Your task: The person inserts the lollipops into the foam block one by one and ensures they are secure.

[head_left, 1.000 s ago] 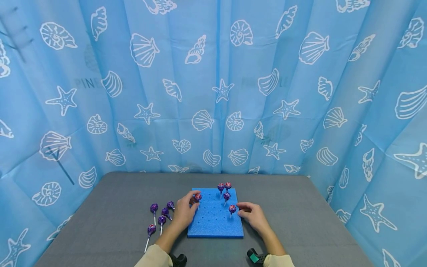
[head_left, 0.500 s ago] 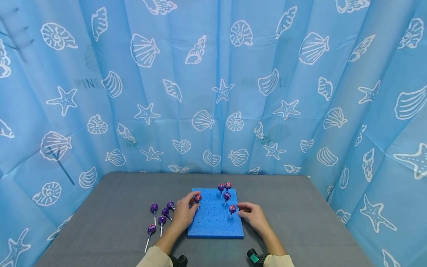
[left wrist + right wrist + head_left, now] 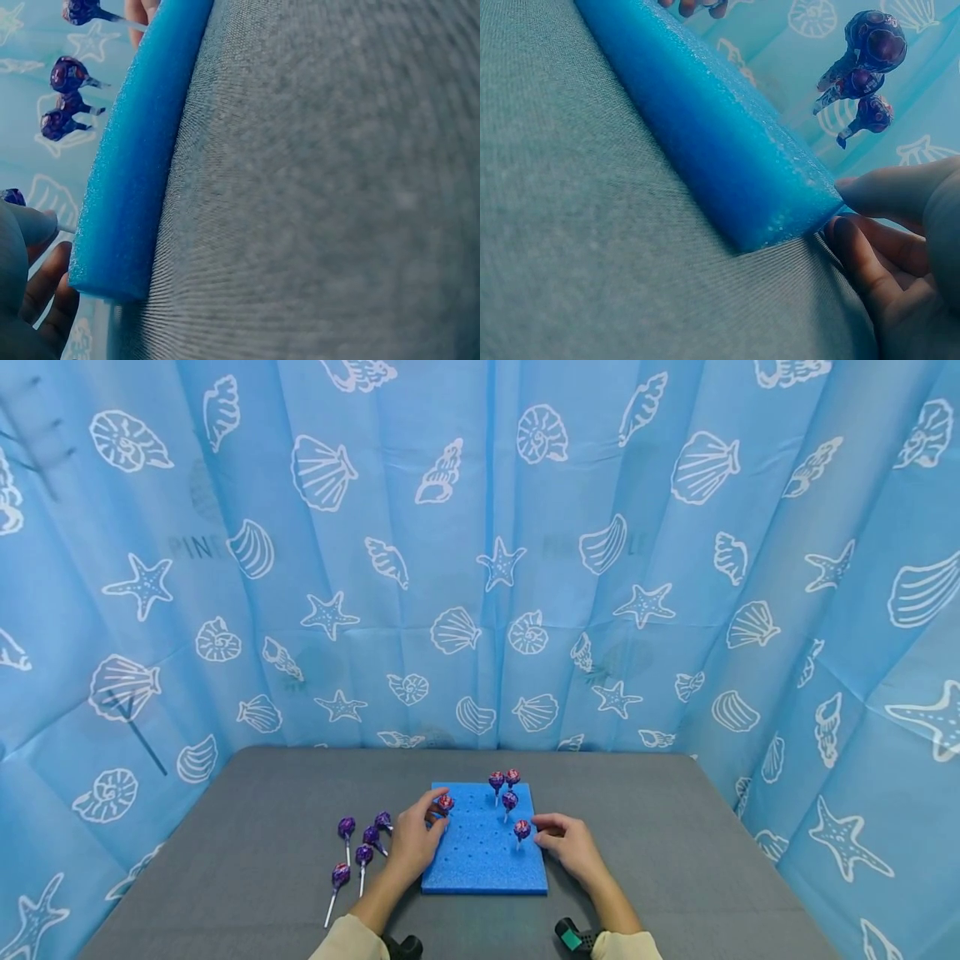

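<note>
A blue foam board (image 3: 480,860) with rows of holes lies on the grey table (image 3: 660,827). Three purple lollipops (image 3: 504,783) stand at its far edge, and another lollipop (image 3: 522,830) stands near its right edge. My left hand (image 3: 437,806) pinches a lollipop (image 3: 446,802) upright over the board's far left corner. My right hand (image 3: 542,828) holds the board's right edge, thumb on top and fingers (image 3: 862,259) against its side (image 3: 727,157). In the left wrist view the board's side (image 3: 135,165) runs past my fingers (image 3: 34,289).
Several loose purple lollipops (image 3: 360,847) lie on the table left of the board. A blue curtain with shell prints (image 3: 480,568) closes in the back and both sides. Black wrist cameras (image 3: 576,937) show at the bottom edge.
</note>
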